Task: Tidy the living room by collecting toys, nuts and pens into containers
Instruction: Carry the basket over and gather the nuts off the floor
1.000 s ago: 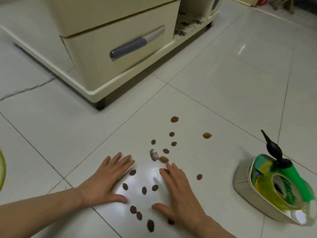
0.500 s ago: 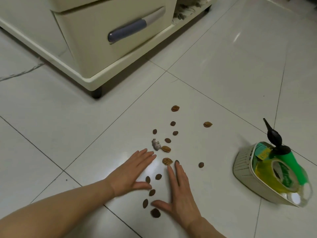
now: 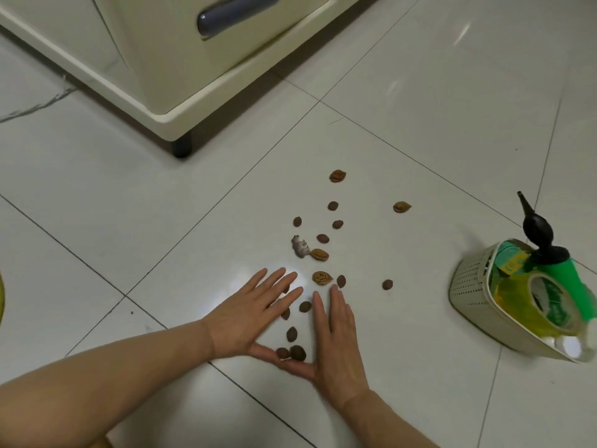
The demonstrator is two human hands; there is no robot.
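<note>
Several brown nuts lie scattered on the white tiled floor. My left hand and my right hand lie flat on the floor, palms down, fingers straight, thumbs nearly touching, forming a V around a few nuts. Neither hand holds anything. More nuts lie beyond the fingertips, and one sits to the right. A small grey toy animal lies among them, above my left fingers.
A perforated cream basket stands at the right, holding a tape roll, green items and a black bulb-shaped blower. A cream drawer cabinet on dark feet stands at the upper left. A yellow rim shows at the left edge.
Both hands slid inward along the floor toward each other, sweeping nuts into a tighter cluster between them. The thumbs have come close together. The camera has tilted down.
</note>
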